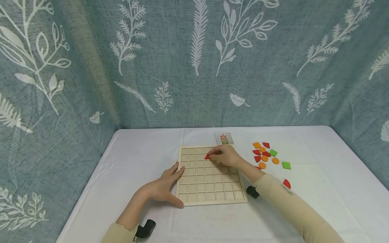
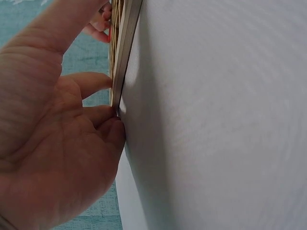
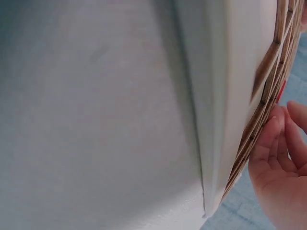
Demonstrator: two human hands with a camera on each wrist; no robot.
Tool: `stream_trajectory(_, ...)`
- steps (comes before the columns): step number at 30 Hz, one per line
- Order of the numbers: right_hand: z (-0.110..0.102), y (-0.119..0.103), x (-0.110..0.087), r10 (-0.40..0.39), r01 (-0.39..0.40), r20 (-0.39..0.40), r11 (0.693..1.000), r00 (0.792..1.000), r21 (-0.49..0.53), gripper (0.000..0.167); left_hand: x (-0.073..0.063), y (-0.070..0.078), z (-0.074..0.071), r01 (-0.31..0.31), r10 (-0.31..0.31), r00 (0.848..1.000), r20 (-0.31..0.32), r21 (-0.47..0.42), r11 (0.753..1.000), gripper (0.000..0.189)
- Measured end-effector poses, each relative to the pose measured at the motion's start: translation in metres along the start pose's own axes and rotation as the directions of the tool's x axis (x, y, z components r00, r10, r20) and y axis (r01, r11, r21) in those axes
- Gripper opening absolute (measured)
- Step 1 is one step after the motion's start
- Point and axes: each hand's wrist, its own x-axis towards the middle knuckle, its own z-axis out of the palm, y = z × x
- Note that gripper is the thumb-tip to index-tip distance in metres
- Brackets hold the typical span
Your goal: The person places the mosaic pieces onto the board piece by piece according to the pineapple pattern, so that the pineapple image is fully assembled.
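A light wooden grid board (image 1: 202, 180) with raised dividers lies on the table. Along its left side my left hand (image 1: 162, 187) rests with spread fingers, the thumb by the near left corner. The left wrist view shows fingertips (image 2: 101, 81) against the board's edge. Over the far part of the grid, my right hand (image 1: 226, 155) pinches a small red piece (image 1: 207, 157) with a pointed corner, at a cell in the second row. The right wrist view has only a sliver of this red piece (image 3: 281, 91), just beyond the fingertips.
Loose red, orange and green pieces (image 1: 264, 154) lie right of the board, including a green square (image 1: 286, 165). A red quarter circle (image 1: 286, 184) sits beside the right sleeve. Behind the board is a small gridded pattern card (image 1: 224, 138). A leaf-patterned curtain (image 1: 194, 101) surrounds the white table (image 1: 146, 148).
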Motion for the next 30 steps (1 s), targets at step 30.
stream_trajectory(30,-0.095,0.077,-0.078,0.332,-0.341,-0.265,0.94,0.905,0.013,0.029,0.003,0.001,0.002,0.019,-0.019,1.0,0.011,0.017,1.0,0.127)
